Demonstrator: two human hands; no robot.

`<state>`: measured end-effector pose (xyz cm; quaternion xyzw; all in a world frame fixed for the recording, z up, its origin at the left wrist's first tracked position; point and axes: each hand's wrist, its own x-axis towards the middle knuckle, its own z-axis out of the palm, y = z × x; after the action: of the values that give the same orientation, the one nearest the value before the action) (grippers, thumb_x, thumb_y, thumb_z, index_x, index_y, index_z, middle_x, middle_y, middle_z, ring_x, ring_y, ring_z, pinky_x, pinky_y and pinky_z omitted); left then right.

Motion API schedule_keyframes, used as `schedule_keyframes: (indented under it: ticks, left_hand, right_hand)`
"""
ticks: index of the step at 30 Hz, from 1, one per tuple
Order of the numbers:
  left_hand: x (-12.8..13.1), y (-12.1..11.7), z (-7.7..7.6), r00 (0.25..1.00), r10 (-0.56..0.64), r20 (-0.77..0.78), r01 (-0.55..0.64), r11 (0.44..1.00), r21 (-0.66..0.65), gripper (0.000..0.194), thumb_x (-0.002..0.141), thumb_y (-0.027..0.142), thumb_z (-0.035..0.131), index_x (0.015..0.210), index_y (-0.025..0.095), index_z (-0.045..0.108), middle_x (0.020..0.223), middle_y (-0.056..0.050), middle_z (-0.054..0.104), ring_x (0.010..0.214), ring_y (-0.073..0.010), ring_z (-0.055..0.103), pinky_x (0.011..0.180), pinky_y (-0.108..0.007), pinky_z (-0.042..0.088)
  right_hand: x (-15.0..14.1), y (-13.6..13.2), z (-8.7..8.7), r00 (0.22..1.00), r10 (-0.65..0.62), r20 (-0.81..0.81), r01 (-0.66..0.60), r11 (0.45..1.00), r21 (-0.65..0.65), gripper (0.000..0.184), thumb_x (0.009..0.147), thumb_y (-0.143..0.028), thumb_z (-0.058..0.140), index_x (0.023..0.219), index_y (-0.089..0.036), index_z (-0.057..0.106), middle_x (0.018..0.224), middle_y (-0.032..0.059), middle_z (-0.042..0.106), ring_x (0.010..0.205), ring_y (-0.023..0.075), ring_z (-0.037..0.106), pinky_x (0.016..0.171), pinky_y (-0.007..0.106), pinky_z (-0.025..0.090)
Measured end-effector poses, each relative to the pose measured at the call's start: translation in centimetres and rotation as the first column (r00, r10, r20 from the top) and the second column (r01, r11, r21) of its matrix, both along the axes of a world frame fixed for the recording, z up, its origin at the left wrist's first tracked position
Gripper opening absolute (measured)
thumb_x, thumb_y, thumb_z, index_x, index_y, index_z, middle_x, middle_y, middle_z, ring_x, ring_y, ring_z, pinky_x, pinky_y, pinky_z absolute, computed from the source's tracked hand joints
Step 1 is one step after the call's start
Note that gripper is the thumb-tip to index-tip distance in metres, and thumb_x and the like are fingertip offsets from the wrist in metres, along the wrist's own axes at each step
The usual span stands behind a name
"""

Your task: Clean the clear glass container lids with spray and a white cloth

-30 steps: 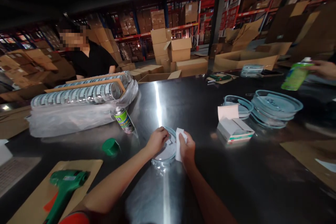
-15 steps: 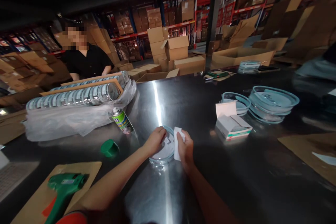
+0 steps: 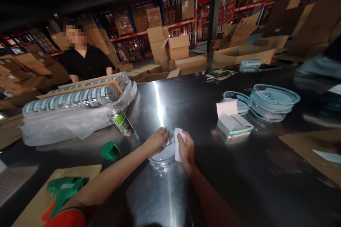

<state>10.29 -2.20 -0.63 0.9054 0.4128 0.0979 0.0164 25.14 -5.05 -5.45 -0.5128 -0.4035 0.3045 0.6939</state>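
A round glass lid (image 3: 162,154) lies flat on the shiny metal table (image 3: 239,170) just in front of me. My left hand (image 3: 157,140) is curled over its left rim, gripping it. My right hand (image 3: 185,148) is closed on a folded white wipe (image 3: 177,143) pressed against the lid's right edge. A green spray can (image 3: 121,121) stands tilted a little to the left of the lid, with its green cap (image 3: 109,150) lying loose near it.
A long row of glass lids in plastic wrap (image 3: 71,108) lies at the left. Stacked glass lids (image 3: 274,100) and an open white box (image 3: 231,122) sit at the right. A green heat gun (image 3: 62,189) rests on cardboard. A person in black (image 3: 85,60) stands across the table.
Both hands stay on the lid and wipe with little movement. The other person's hand with a green bottle at the far right has left the view.
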Motion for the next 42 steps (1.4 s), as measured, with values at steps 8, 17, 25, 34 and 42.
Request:
schedule_keyframes:
  ticks: [8, 17, 25, 34, 42]
  left_hand:
    - [-0.3, 0.2, -0.2, 1.0, -0.025, 0.012, 0.025, 1.0, 0.0, 0.012, 0.093, 0.014, 0.045, 0.092, 0.016, 0.057, 0.096, -0.006, 0.059, 0.091, -0.0178, 0.056, 0.082, -0.032, 0.046]
    - [-0.8, 0.6, 0.8, 0.998, -0.063, -0.03, 0.063, 0.998, -0.007, 0.022, 0.094, 0.016, 0.04, 0.088, 0.015, 0.061, 0.089, -0.006, 0.061, 0.085, -0.0166, 0.057, 0.076, -0.027, 0.045]
    - [0.2, 0.4, 1.0, 0.971, -0.103, -0.216, 0.125, 0.988, 0.095, 0.014, 0.092, 0.016, 0.047, 0.094, 0.014, 0.061, 0.095, -0.009, 0.063, 0.089, -0.0202, 0.058, 0.07, -0.027, 0.045]
    - [0.6, 0.6, 0.8, 0.962, -0.104, -0.253, 0.143, 0.98, 0.142, 0.015, 0.093, 0.019, 0.046, 0.099, 0.012, 0.059, 0.095, -0.011, 0.062, 0.089, -0.0206, 0.058, 0.07, -0.027, 0.045]
    - [-0.2, 0.9, -0.1, 0.99, -0.079, -0.117, 0.09, 0.992, 0.093, 0.015, 0.093, 0.017, 0.045, 0.095, 0.013, 0.059, 0.095, -0.008, 0.061, 0.089, -0.0186, 0.055, 0.072, -0.026, 0.042]
  right_hand:
    - [0.0, -0.1, 0.2, 1.0, 0.007, -0.001, -0.007, 1.0, 0.012, 0.03, 0.073, -0.041, 0.057, 0.088, -0.018, 0.069, 0.086, 0.0078, 0.071, 0.081, 0.0233, 0.063, 0.076, 0.035, 0.049]
    - [0.0, 0.0, 0.0, 1.0, 0.016, -0.003, -0.016, 1.0, -0.016, 0.031, 0.073, -0.042, 0.056, 0.088, -0.018, 0.069, 0.089, 0.0073, 0.071, 0.084, 0.0232, 0.063, 0.08, 0.035, 0.049]
    - [0.2, 0.5, -0.6, 0.997, 0.052, -0.053, -0.053, 0.998, -0.033, 0.039, 0.069, -0.05, 0.06, 0.086, -0.016, 0.069, 0.083, 0.0084, 0.07, 0.079, 0.0253, 0.063, 0.072, 0.035, 0.05]
    - [0.9, 1.2, -1.2, 0.991, 0.098, -0.09, -0.103, 0.993, -0.061, 0.047, 0.064, -0.055, 0.065, 0.087, -0.014, 0.069, 0.074, 0.0061, 0.067, 0.062, 0.0216, 0.062, 0.056, 0.031, 0.049]
    - [0.9, 1.3, -1.3, 0.995, 0.068, -0.075, -0.071, 0.997, -0.042, 0.047, 0.064, -0.056, 0.066, 0.086, -0.014, 0.069, 0.081, 0.0078, 0.07, 0.076, 0.0246, 0.063, 0.063, 0.031, 0.05]
